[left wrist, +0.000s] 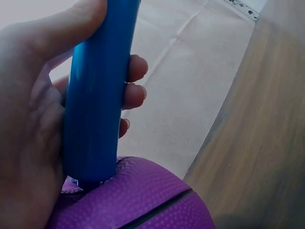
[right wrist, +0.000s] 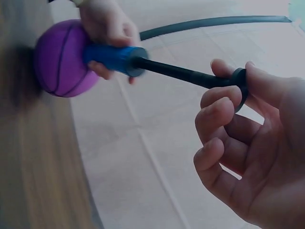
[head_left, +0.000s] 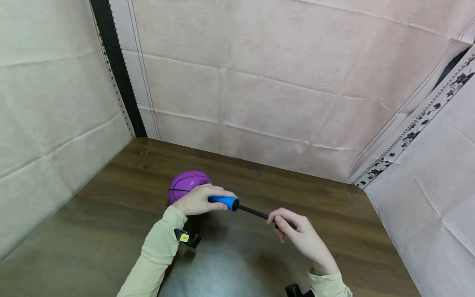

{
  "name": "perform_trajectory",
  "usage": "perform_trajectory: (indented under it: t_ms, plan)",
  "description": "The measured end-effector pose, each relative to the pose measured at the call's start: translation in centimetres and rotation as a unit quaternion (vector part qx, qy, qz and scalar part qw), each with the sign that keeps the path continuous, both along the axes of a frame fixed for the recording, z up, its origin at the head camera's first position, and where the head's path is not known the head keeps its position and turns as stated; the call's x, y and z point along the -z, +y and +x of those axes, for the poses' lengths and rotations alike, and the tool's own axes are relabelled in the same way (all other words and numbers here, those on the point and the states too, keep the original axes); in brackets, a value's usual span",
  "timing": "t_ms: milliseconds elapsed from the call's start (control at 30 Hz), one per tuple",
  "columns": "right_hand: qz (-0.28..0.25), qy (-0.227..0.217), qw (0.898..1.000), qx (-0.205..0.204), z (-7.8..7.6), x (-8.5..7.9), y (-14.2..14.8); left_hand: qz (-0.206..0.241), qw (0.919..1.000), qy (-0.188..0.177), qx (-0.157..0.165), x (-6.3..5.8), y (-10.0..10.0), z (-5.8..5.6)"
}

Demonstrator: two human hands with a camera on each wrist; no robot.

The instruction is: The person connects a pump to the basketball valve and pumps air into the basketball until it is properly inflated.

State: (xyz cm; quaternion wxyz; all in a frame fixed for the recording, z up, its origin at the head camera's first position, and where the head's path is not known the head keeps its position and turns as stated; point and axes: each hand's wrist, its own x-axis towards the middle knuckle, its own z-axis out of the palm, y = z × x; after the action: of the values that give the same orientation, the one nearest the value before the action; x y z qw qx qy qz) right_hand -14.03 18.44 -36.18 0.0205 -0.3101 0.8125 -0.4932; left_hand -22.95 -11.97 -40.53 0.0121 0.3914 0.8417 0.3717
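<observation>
A purple ball [head_left: 185, 185] with black lines sits on the wooden table, left of centre. My left hand [head_left: 202, 201] wraps its fingers and thumb around the blue barrel of a hand pump [left wrist: 95, 95]. The barrel's lower end meets the ball [left wrist: 157, 202], whose surface dips in there. A black rod [head_left: 253, 211] sticks far out of the pump's other end, toward the right. At its tip, my right hand [head_left: 295, 231] pinches the black disc-shaped handle [right wrist: 241, 88] between thumb and fingers. The other right-hand fingers are loosely bent.
The brown wooden table [head_left: 122, 231] spreads beneath both arms. Pale cloth walls [head_left: 241, 95] stand at the back, left and right. A black camera [head_left: 189, 239] is strapped on the left wrist, and part of another shows by the right wrist.
</observation>
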Motion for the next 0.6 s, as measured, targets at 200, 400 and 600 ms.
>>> perform_trajectory:
  t_ms: [200,400,600]
  plan:
    - [-0.01,-0.003,1.0,-0.014,0.2,-0.4,0.4,0.006,0.9998,-0.016,-0.004,0.2,-0.3,-0.2]
    - [-0.033,-0.048,0.998,-0.021,-0.1,0.4,-0.6,-0.009,0.9998,0.016,-0.005,0.4,0.6,0.1]
    - [0.002,-0.07,0.997,0.012,-0.6,2.0,-2.7,-0.021,0.9988,0.023,0.039,0.7,2.7,0.6]
